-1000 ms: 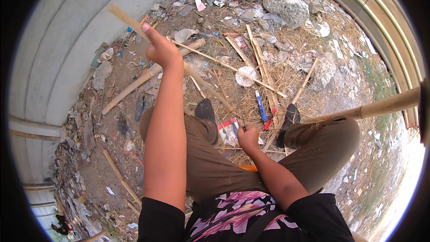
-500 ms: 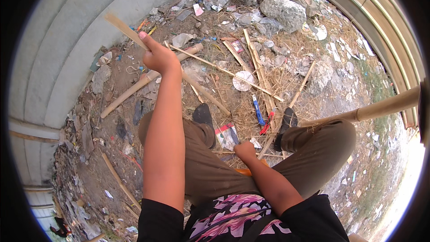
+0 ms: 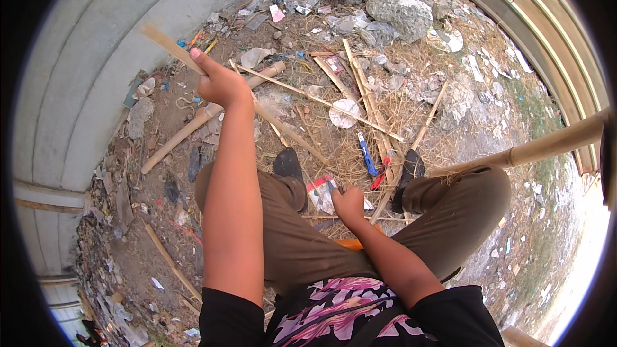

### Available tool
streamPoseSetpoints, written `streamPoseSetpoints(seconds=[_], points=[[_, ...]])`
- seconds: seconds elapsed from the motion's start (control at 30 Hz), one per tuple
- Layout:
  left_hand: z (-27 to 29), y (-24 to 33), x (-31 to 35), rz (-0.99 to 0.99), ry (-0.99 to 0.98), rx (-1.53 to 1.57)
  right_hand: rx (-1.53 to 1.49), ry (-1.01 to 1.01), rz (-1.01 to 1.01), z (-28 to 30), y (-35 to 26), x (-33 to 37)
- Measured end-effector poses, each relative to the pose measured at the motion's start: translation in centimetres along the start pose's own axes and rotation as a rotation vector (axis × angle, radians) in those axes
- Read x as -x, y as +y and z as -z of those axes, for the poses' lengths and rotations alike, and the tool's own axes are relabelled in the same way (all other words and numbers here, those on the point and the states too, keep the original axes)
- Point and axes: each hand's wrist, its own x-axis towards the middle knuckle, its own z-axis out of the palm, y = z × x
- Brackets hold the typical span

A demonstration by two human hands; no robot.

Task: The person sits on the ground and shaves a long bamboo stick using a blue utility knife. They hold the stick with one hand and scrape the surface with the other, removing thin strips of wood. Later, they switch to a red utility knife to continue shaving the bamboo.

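Observation:
My left hand (image 3: 222, 85), arm stretched forward, is closed around a long flat bamboo strip (image 3: 170, 46). One end of the strip points to the far left; the rest slants down past the wrist toward the ground between my feet. Between my knees, my right hand (image 3: 349, 205) is clenched on what looks like a knife (image 3: 333, 185). Only a short piece of its dark blade shows, and its handle is hidden in the fist. A red and white packet (image 3: 319, 194) lies just beyond that hand. Farther on are a blue utility knife (image 3: 367, 155) and a red-and-black tool (image 3: 382, 175).
Several bamboo strips (image 3: 364, 90) lie on straw, near a round white disc (image 3: 344, 113). A bamboo pole (image 3: 180, 140) rests on the left, and a thicker pole (image 3: 546, 144) juts in from the right. Rocks (image 3: 402, 13) and litter lie farther off, beside a grey wall (image 3: 122, 58).
My right hand has moved a little forward, away from my body, with the blade. My left hand still grips the bamboo strip; the whole view has shifted slightly.

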Motion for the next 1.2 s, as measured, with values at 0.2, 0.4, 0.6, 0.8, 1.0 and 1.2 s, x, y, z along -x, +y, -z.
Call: streamPoseSetpoints(seconds=[0.2,0.4,0.6,0.8,1.0,1.2], points=[[-0.5,0.4,0.9,-0.006,0.028,-0.017,-0.193,-0.280,-0.552,-2.1,5.8,-1.3],[0.0,0.4,1.2,0.022,-0.097,0.023,-1.040,-0.584,-0.689,-0.7,3.1,-3.5],[-1.1,2.1,3.9,0.037,-0.200,0.167,-1.340,-0.990,-0.487,0.8,2.0,-4.2],[0.8,8.5,5.7,0.090,-0.595,0.356,-1.272,-1.213,-0.342,2.0,2.1,-5.6],[4.9,12.2,3.4,-0.101,-0.712,0.420,-1.241,-1.250,-0.259,1.7,1.6,-5.8],[6.4,12.7,1.8,-0.026,-0.671,0.555,-0.705,-0.643,-0.299,2.9,-0.2,-4.9]])
